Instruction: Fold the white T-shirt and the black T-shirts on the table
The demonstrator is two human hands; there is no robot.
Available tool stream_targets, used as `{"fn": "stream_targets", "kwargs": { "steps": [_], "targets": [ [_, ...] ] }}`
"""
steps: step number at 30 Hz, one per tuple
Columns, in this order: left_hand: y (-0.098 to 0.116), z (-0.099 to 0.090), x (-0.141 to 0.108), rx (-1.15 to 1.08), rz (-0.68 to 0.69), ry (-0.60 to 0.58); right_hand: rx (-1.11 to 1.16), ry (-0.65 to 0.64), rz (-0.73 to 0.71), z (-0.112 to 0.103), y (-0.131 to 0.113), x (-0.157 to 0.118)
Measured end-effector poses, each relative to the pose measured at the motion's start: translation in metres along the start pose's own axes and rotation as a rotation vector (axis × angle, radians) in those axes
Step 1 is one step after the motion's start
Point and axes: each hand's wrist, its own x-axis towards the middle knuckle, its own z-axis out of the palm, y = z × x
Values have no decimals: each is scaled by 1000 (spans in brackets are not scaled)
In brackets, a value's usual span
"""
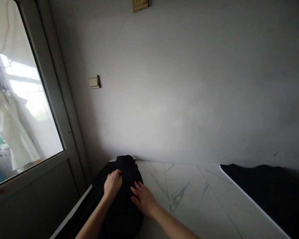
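A black garment (126, 205) lies bunched at the left end of a white marble-patterned surface (186, 196). My left hand (112, 183) is on its upper part, the fingers curled in and closed on the fabric. On the garment's right edge rests my right hand (145, 199), its fingers spread and held fairly flat, with the fingertips touching the cloth. Which kind of garment it is, I cannot tell in the dim light.
A second black cloth (271, 189) with a white edge lies at the right. Behind stands a grey wall (176, 99) with a light switch (94, 82) and a socket (140, 4). A glazed door (47, 166) borders the left, with hanging clothes (17, 132) beyond it.
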Motion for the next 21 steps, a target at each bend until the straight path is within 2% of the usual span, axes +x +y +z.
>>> {"fn": "stream_targets", "kwargs": {
  "steps": [2, 4, 8, 11, 14, 17, 19, 21],
  "targets": [
    [-22, -9, 14, 77, -151, 143, -94, -81, -1, 9, 2, -7],
    [-38, -11, 26, 109, -231, 177, -114, -96, -9, 13, 2, -14],
    [-51, -8, 41, 60, -206, 115, -73, -80, 5, 8, 1, -22],
    [-46, -16, 44, -2, -171, 156, -21, -71, -16, 8, 4, -22],
    [-23, -32, 41, -92, -102, 256, 73, -31, -11, 14, 8, -17],
    [19, -42, 21, -205, 62, 330, 387, 191, 123, 7, 6, -14],
    [56, -41, -8, -317, 230, 339, 763, 320, 210, -13, 0, -18],
    [96, -32, -49, -535, 497, 278, 1103, 287, 270, -43, -6, -30]
  ]
}}
